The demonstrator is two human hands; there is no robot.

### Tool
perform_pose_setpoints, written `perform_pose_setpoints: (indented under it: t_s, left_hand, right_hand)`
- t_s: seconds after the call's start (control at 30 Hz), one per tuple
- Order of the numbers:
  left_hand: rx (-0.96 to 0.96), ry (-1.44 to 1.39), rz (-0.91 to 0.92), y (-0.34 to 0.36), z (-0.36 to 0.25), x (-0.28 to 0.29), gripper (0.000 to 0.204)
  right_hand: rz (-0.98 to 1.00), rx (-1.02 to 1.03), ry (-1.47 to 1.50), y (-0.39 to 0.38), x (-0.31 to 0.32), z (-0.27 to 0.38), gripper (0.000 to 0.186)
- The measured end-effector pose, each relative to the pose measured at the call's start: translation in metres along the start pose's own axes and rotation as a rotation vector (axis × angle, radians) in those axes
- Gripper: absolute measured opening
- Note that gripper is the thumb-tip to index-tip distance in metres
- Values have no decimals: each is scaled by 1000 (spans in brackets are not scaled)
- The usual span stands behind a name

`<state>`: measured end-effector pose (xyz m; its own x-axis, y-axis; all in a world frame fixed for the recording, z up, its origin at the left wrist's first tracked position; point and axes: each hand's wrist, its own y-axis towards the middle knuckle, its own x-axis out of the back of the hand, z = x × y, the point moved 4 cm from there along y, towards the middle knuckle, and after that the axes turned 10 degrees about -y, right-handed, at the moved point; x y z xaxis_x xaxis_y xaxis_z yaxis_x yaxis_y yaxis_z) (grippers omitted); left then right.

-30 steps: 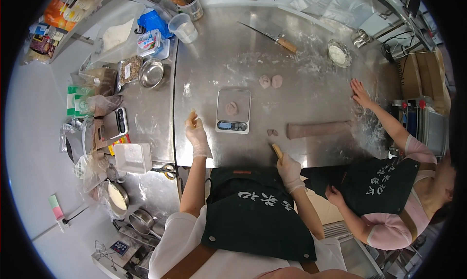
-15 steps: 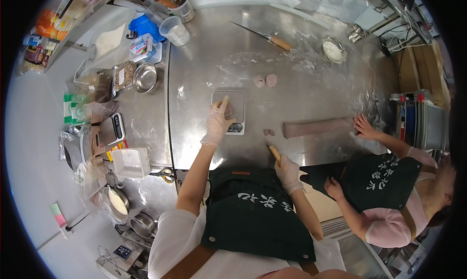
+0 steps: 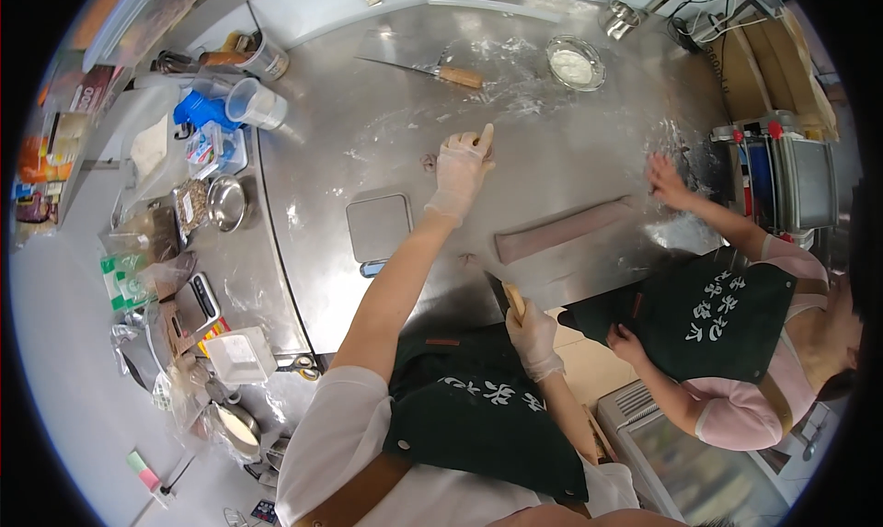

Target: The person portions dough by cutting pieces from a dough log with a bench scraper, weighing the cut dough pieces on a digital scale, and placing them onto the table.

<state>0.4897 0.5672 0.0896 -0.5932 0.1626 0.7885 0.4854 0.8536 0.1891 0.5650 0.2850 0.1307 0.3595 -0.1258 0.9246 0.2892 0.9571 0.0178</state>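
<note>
My left hand (image 3: 463,170), in a clear glove, reaches over the middle of the steel table. Its fingers are closed around a dough piece that they mostly hide. A pinkish dough piece (image 3: 429,163) shows at the hand's left edge. The kitchen scale (image 3: 378,229) lies nearer and to the left, its plate bare. Low at the table's front edge, my gloved right hand (image 3: 535,338) grips the wooden handle of a knife (image 3: 515,302); its thin blade is seen nearly edge-on. Small dough scraps (image 3: 467,258) lie close to the blade. A long dough roll (image 3: 561,230) stretches to the right.
At right stands a co-worker, one hand (image 3: 670,181) over the floury table beyond the roll. A long wooden-handled knife (image 3: 460,76) and a bowl of flour (image 3: 576,63) are at the back. Left are a steel bowl (image 3: 226,203), a plastic cup (image 3: 257,104) and a white tub (image 3: 241,355).
My left hand has moved off the scale, away from me and right, to the dough pieces. The scale plate is now bare. The co-worker's hand has lifted off the roll's end. The view has shifted.
</note>
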Motion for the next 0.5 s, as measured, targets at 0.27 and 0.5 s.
perform_pose_setpoints:
  t_s: [0.27,0.5]
  left_hand:
    - [90,413,143,5,-16,-26,71]
    - [194,-498,184,-21,-82,-39,64]
  right_hand:
    - [-140,-193,-141,39,14,-17,17]
    - [-111,-94,-275,64,-15,-14,13]
